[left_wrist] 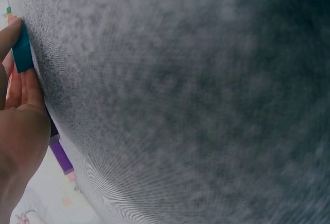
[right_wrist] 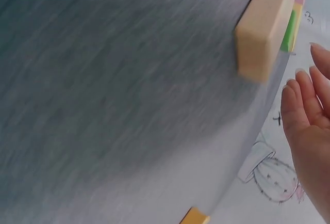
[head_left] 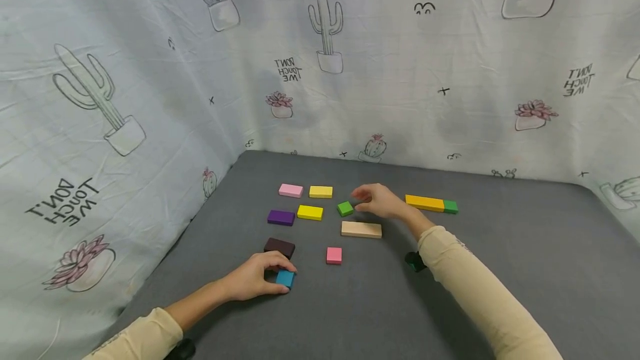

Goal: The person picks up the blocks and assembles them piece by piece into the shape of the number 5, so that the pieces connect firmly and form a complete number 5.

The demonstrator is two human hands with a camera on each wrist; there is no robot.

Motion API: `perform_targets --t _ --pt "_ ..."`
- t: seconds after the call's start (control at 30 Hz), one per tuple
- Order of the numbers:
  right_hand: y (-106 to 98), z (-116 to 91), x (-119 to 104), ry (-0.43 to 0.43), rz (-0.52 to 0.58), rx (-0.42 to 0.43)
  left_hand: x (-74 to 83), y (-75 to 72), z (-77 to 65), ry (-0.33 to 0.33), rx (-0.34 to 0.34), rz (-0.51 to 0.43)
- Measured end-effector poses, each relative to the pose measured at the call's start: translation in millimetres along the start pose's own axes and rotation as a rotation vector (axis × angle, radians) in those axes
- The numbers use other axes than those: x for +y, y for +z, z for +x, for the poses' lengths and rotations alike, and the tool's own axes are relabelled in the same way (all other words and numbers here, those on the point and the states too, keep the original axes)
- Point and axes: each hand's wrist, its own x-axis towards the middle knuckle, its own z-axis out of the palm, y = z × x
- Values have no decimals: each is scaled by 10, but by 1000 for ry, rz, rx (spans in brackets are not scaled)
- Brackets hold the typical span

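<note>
Pinching a small light-blue block (head_left: 285, 278) in the left hand (head_left: 254, 278), with thumb at the near edge and fingertips at the far edge. Resting on the dark grey bench (head_left: 380, 315), just in front of a dark brown rectangular block (head_left: 280, 245). Hard to tell the long axis from above, with part covered by the fingers; stretched out in the left wrist view as a longer strip running from thumb to fingers, with a side face exposed, hidden from the head view.

Holding nothing in the right hand (head_left: 381, 200), with thumb and fingers apart and loosely bent, just to the right of a small bright-green block (head_left: 345, 209). Turned askew on the bench, nearly square on top, giving no clear long axis. Lying just behind a long beige block (head_left: 361, 230), itself set lengthwise from left to right.

Visible in the right wrist view: the tall end face of the beige block, with the green one peeking past, and the open gap between right thumb and fingers. Plain in the head view, but not made out from either wrist: a salmon-pink square block (head_left: 334, 255), well apart from both hands.
</note>
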Motion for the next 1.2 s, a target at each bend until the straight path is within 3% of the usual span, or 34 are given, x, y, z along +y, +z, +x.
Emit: perform_targets --t 0.43,0.77,1.2 --pt "226 229 -141 -8 41 4 6 -16 26 -9 -12 -12" --pt "418 391 -317 32 77 44 -23 -10 5 4 -13 -17" --pt "654 576 -484 90 45 11 -26 -7 6 24 1 -12"
